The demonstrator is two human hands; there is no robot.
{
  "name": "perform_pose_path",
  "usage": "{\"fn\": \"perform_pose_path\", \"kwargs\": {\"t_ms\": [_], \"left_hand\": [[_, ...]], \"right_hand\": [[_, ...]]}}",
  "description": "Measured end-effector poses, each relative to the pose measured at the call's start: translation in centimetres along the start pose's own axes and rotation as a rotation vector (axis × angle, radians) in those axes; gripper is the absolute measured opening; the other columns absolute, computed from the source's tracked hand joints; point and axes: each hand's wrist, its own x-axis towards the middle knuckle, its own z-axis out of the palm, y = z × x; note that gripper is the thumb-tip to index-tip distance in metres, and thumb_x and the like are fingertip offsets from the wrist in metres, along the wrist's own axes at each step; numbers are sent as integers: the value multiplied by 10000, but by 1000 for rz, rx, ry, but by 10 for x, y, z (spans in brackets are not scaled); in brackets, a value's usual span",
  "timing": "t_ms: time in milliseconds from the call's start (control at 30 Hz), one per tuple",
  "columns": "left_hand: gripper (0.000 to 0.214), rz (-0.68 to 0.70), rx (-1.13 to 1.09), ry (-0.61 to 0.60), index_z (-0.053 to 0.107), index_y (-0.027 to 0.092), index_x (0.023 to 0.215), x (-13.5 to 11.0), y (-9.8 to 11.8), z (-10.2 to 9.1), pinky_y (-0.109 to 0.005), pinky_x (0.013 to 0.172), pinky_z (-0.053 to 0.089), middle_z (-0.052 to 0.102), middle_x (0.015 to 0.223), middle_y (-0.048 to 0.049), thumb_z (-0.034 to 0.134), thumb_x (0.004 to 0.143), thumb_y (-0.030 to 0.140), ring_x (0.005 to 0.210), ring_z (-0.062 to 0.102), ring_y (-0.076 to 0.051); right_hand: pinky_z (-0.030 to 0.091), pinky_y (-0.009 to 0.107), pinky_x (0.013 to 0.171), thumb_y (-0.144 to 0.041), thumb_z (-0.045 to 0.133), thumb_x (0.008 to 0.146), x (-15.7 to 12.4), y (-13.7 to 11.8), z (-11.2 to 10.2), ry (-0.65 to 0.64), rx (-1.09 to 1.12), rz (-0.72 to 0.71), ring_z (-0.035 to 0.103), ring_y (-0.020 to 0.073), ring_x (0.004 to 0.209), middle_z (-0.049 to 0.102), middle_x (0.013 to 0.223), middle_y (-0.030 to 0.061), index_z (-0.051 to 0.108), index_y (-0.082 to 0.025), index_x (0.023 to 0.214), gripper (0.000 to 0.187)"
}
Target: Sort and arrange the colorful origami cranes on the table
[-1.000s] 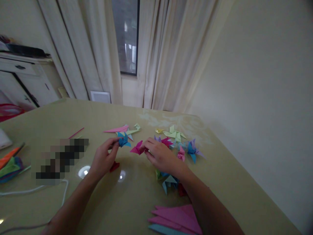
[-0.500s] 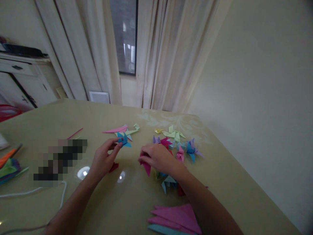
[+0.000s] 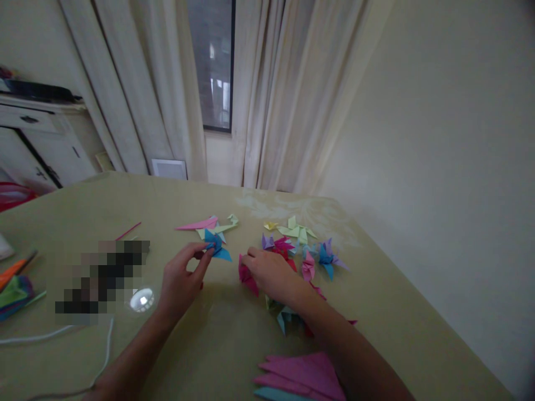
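Observation:
Pinched between the thumb and fingers of my left hand [image 3: 186, 273] is a blue origami figure [image 3: 216, 247] with pointed wings, held over the table. My right hand [image 3: 270, 273] grips a magenta origami figure [image 3: 248, 277], which hangs from its fingertips; part of it is hidden by the fingers. The two figures are apart. Beyond the right hand lies a pile of folded figures, among them a pink one [image 3: 308, 266] and a blue one [image 3: 326, 257]. More figures lie under my right forearm, partly hidden. A bit of red paper [image 3: 201, 285] shows beside my left hand.
Pink folded paper sheets [image 3: 298, 374] are stacked near the front edge. Behind lie a pink and pale green figure group [image 3: 204, 224] and a pale green figure [image 3: 296, 229]. A white cable [image 3: 109, 348], a pixelated dark object [image 3: 104, 275] and colourful items [image 3: 16, 289] are at left.
The blue figure has tilted and shifted slightly right in my left hand. The magenta figure now shows more beyond my right fingers. The red paper is more covered by my left hand.

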Motion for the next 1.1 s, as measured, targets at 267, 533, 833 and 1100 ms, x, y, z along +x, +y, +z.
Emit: {"fn": "perform_pose_path", "kwargs": {"t_ms": [267,533,833,1100], "left_hand": [[102,131,-140,-99,756,230,992,-13,25,10,-249,752,570,794,902,-10,712,978,321,804,734,-159],[184,51,-89,-101,736,234,1087,-15,31,7,-271,772,563,787,947,-19,648,1014,379,832,737,-170],[452,-186,790,-369,684,203,1320,-3,15,-17,-624,976,474,703,1332,-180,493,993,450,1226,617,-422],[453,-212,602,-586,702,148,1247,-20,-26,-3,-485,927,544,704,1249,-199,449,974,406,1074,717,-359]], "right_hand": [[499,267,838,-254,715,1039,-9,0,-24,440,526,-78,670,159,890,722,1059,37,730,-200,1184,155],[470,260,816,-112,721,999,-1,3,-15,470,519,-136,663,170,890,717,941,32,759,-177,998,76],[447,253,715,-155,700,969,16,47,4,645,540,282,648,154,717,750,861,3,752,-199,956,68],[451,279,847,-213,627,1046,25,51,24,366,314,315,697,197,943,804,1021,68,806,-189,1034,180]]}}
